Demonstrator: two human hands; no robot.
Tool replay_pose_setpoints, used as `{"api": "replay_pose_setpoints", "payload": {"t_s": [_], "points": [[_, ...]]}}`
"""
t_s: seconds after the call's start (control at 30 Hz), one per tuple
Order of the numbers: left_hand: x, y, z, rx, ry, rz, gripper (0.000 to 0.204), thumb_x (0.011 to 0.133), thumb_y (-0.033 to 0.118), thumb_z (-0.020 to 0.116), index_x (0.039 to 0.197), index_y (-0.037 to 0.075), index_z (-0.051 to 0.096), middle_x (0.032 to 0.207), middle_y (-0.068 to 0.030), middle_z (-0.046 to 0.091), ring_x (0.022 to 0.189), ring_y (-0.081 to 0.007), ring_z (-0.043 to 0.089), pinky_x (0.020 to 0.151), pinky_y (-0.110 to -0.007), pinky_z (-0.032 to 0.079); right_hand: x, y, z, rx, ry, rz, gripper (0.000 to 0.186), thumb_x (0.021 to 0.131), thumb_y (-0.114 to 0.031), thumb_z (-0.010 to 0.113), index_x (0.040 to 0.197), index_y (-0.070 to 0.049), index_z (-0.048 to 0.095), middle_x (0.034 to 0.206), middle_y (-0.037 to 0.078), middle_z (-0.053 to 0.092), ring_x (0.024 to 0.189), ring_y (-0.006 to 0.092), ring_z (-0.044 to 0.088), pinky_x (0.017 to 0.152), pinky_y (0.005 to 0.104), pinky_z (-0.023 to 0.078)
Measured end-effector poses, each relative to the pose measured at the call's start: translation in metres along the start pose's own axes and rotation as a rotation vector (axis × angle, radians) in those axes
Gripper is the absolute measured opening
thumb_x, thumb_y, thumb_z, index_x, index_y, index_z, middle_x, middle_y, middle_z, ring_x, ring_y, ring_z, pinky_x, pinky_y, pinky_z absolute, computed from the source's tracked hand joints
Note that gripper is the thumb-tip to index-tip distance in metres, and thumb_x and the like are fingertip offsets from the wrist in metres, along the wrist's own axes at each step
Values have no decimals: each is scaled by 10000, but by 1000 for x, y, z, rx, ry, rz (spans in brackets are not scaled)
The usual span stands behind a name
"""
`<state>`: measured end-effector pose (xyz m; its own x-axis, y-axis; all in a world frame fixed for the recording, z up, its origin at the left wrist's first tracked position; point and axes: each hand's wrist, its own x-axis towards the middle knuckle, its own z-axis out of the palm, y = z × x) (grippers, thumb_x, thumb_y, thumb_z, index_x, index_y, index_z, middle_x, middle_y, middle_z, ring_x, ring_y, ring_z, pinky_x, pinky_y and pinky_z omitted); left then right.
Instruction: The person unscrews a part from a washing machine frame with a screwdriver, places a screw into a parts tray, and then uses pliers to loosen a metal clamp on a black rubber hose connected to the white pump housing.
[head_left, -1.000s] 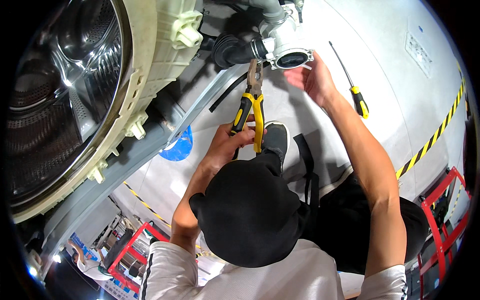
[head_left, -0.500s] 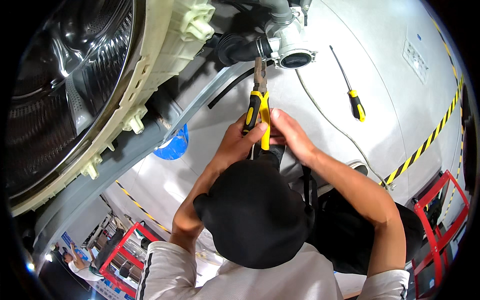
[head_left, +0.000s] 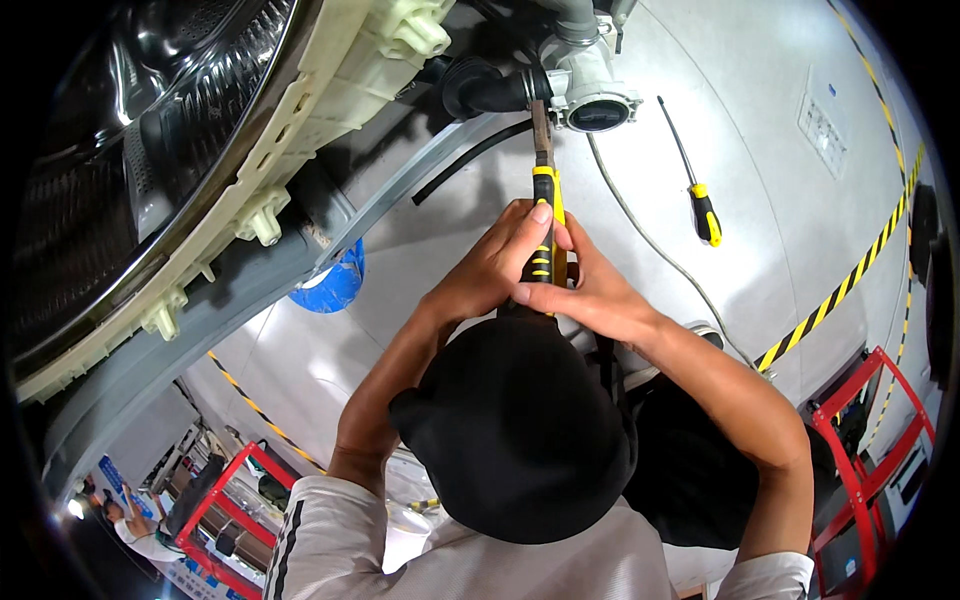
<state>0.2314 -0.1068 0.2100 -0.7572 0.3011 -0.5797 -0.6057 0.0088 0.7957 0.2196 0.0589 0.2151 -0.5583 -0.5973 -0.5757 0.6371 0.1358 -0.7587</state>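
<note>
a: state of hands?

b: both grasping. left hand (head_left: 500,255) and right hand (head_left: 602,302) close around the handles of the pliers (head_left: 543,188), a thumb of each on the grip.

a: location of the pliers?

b: between the palms, nose at the joint of the black hose (head_left: 500,94) and the pale housing (head_left: 590,78). whether the nose bites anything, i cannot tell.

a: risks?

b: in my judgement, slippage: a poor seat under a hard squeeze could throw the nose off and scuff the hose. sideways leverage could strain the housing. fingers between closing handles could be pinched.
</note>
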Motion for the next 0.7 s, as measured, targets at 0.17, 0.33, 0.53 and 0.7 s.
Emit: {"api": "replay_pose_setpoints", "payload": {"t_s": [0.17,0.33,0.53,0.7], "points": [[11,1,5,-26,-32,77,351,1016,282,396,1019,-33,551,997,-86,524,928,-171,550,845,-276,413,-1,-14,-16,-172,32,153,716,723,-217,633,1338,25,356,1057,178,554,1006,256,558,882,349,443],[20,-7,6,93,-62,243,263,975,192,501,992,-46,611,989,-81,521,850,-148,537,787,-275,426,-2,-19,-22,-212,131,250,681,746,-130,604,1371,2,372,982,113,569,904,200,556,804,315,449],[23,-14,8,82,-88,248,247,936,181,583,1025,-44,626,999,-66,506,800,-114,526,704,-241,434,2,-2,-33,-274,93,180,649,761,-127,594,1348,25,361,1046,201,596,941,286,602,834,350,459],[21,-12,7,44,-106,227,242,923,174,606,1030,-42,630,1005,-59,501,804,-102,519,710,-232,430,-2,-11,-29,-235,107,232,825,755,-101,572,1457,83,181,1037,203,583,921,238,589,822,308,456]]}}
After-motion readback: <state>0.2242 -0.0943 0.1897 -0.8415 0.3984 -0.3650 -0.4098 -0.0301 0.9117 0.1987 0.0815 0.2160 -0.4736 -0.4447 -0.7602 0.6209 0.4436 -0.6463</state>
